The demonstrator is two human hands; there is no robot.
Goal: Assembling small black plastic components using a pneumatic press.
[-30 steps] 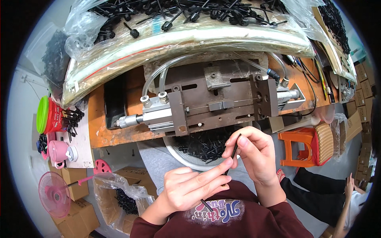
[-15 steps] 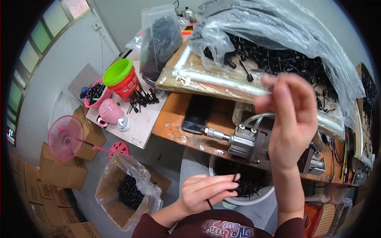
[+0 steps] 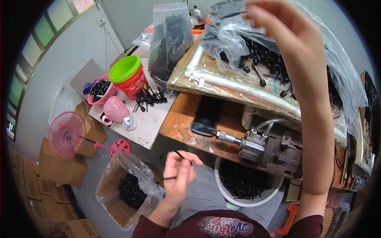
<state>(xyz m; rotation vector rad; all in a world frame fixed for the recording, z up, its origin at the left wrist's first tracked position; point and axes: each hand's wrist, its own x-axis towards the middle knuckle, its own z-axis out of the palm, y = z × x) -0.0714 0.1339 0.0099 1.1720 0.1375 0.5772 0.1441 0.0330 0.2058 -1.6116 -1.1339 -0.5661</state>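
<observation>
My left hand is closed above my lap, left of the white basket. Thin black rods stick out between its fingers; whether they are one piece or two I cannot tell. My right hand is raised at the top over the plastic-covered tray, somewhat blurred. Its fingers look apart, with nothing visible in them. Near it on the tray lie many black, thin-stemmed parts with thicker heads, partly hidden by my forearm and clear plastic sheeting. Similar black pieces fill the basket.
A metal clamping device with clear tubing sits on the wooden bench beside a black phone. To the left are a red bucket, a pink jug and a bag of black parts. A lined carton and pink fan stand below.
My right hand has gone up and away from above the clamping device, uncovering it. My left hand has moved left and turned upward, away from the basket. The whole view has shifted slightly.
</observation>
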